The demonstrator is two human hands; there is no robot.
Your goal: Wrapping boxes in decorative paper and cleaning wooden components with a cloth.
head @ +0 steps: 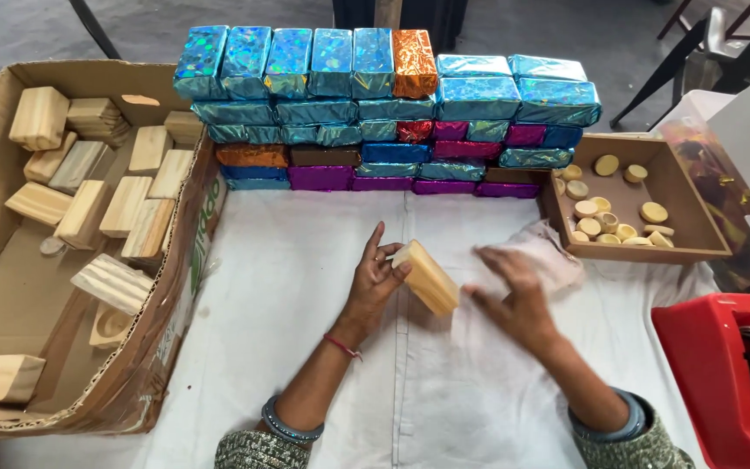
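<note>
While the white cloth-covered table [305,260] spreads under everything, the biggest thing on it is the open cardboard box [10,287] at your left, its torn flap showing green printing on the side that faces you, and loose pale wooden blocks [123,204] lie tumbled inside it. Across the far edge of the table runs the stack of foil-wrapped packages [375,113], brick-shaped and piled several rows high: mostly shiny blue and teal on top, one orange package [414,62] standing among the upright ones, and purple, magenta and brown ones low in the pile. At your lower right sits a red tape dispenser [722,373] with its roll at the frame edge. Beyond it, a shallow brown tray [687,226] holds small round pale wooden discs [605,221], just beside the right end of the stack. Your left hand [373,278] grips one end of a bare wooden block [427,276], thumb and fingers pinching it from both sides, so the block slants in the air above the cloth near the table's middle. Your right hand [514,291] is blurred just beside the block's other end, fingers loosely spread, over a crumpled pale sheet [557,256]; you cannot tell whether it touches the block.
</note>
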